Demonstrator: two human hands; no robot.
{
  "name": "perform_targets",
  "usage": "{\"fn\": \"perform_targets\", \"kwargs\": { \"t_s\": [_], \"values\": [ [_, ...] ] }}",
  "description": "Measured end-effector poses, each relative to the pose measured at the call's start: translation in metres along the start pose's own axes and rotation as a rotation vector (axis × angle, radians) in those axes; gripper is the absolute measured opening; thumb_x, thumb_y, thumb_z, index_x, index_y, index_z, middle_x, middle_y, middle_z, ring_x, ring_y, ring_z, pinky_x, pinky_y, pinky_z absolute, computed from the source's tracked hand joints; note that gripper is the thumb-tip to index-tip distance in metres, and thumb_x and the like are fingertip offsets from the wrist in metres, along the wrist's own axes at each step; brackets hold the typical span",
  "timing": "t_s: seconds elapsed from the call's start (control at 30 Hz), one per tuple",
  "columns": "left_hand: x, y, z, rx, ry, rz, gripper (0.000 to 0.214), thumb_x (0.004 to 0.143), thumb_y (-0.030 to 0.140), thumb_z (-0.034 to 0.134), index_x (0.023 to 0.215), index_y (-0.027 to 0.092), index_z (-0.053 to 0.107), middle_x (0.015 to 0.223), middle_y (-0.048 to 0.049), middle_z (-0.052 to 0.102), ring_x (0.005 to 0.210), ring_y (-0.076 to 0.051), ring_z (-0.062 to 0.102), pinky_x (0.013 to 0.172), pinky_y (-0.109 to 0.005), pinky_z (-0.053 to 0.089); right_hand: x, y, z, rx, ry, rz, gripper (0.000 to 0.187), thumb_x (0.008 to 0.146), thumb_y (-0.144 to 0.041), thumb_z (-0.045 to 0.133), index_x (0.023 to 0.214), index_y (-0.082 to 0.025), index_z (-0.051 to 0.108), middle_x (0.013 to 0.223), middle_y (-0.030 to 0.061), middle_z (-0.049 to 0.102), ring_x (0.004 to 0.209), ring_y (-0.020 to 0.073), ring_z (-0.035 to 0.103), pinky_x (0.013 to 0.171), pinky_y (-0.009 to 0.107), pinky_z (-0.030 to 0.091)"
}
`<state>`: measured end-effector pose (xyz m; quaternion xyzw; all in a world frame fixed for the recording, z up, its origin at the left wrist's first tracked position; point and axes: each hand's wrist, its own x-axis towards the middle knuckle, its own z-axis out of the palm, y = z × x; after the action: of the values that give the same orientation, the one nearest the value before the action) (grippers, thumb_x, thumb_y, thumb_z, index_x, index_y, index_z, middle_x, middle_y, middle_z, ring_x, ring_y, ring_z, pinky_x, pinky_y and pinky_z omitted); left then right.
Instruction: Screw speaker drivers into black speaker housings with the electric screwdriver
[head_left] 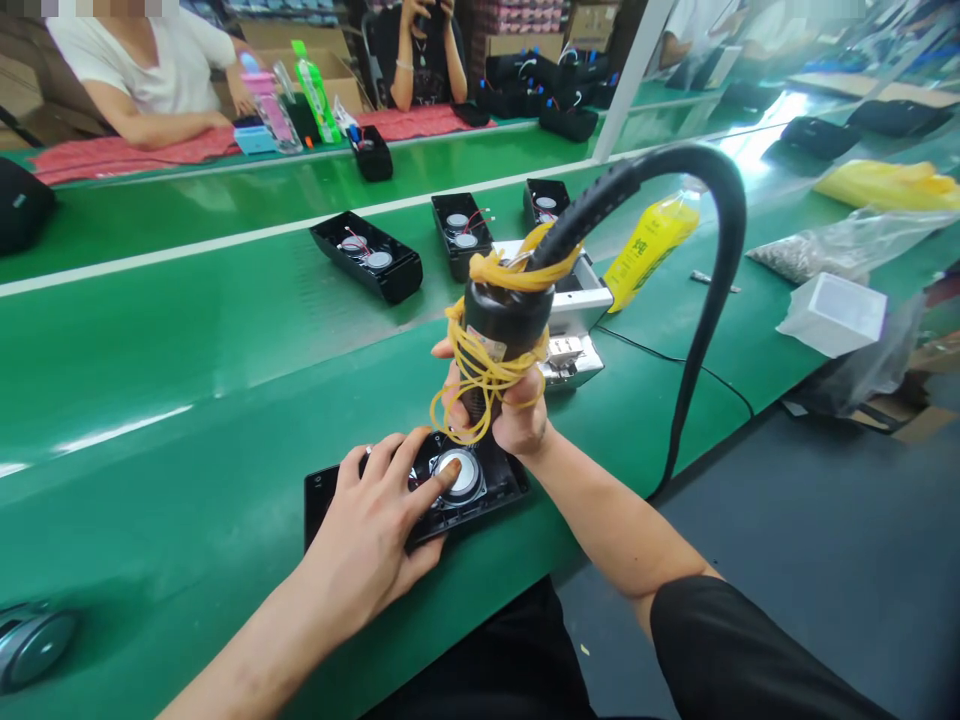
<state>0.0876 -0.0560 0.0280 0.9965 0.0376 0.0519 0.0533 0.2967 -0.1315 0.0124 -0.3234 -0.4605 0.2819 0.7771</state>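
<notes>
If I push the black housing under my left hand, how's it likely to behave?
The black housing would probably slide rather than tip, lying low and flat on the glossy green bench. Its straight molded edges suggest stiffness. The round speaker, open to view, may be fragile.

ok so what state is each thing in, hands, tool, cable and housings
Left hand: fingers spread on the front housing, one fingertip on its speaker
Right hand: closed around the corded tool
Corded tool: wound with yellow bands, lower end hidden
Cable: arched
Front housing: open side up, partly covered
Left rear housing: open, wires showing
Middle rear housing: likewise
Right rear housing: open, partly hidden
</notes>
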Motion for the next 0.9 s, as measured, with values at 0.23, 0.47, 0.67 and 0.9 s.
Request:
{"fn": "perform_targets", "kwargs": {
  "t_s": [0.23, 0.47, 0.67, 0.9],
  "values": [
    [-0.005, -0.001, 0.009, -0.014, 0.078, -0.001, 0.063, 0.087, 0.034, 0.081, 0.149, 0.034, 0.067, 0.165, -0.019, 0.052, 0.14, -0.045, 0.056, 0.108, -0.067, 0.047, 0.013, -0.034, 0.006, -0.084, 0.074, -0.071, 0.077, 0.095, -0.091, 0.047, 0.123, -0.022, 0.064, 0.064, -0.0047, 0.053, 0.04, 0.0133, 0.047, 0.037, 0.026, 0.042],
    [-0.009, -0.001, 0.02, -0.06, 0.142, 0.0, 0.068, 0.085, 0.036, 0.086, 0.149, 0.034, 0.065, 0.173, -0.0191, 0.044, 0.145, -0.046, 0.053, 0.114, -0.068, 0.045, 0.045, -0.113, -0.033, -0.375, 0.51, -0.487, 0.068, 0.088, -0.091, 0.057, 0.115, -0.03, 0.064, 0.056, -0.0092, 0.049, 0.032, 0.0131, 0.038, 0.031, 0.025, 0.032],
    [-0.011, -0.002, 0.018, -0.061, 0.16, 0.011, 0.064, 0.088, 0.036, 0.083, 0.149, 0.031, 0.065, 0.173, -0.0189, 0.044, 0.149, -0.045, 0.05, 0.118, -0.067, 0.045, 0.05, -0.109, -0.061, -0.454, 0.545, -0.475, 0.067, 0.088, -0.092, 0.057, 0.097, -0.026, 0.063, 0.055, -0.0079, 0.05, 0.034, 0.0111, 0.04, 0.034, 0.023, 0.032],
    [-0.018, -0.002, 0.012, -0.073, 0.141, -0.018, 0.06, 0.09, 0.043, 0.083, 0.148, 0.035, 0.067, 0.173, -0.0166, 0.044, 0.153, -0.046, 0.047, 0.123, -0.076, 0.036, 0.047, -0.101, -0.064, -0.433, 0.535, -0.39, 0.068, 0.088, -0.092, 0.056, 0.101, -0.026, 0.062, 0.055, -0.0085, 0.048, 0.036, 0.0114, 0.041, 0.036, 0.023, 0.03]
  ]
}}
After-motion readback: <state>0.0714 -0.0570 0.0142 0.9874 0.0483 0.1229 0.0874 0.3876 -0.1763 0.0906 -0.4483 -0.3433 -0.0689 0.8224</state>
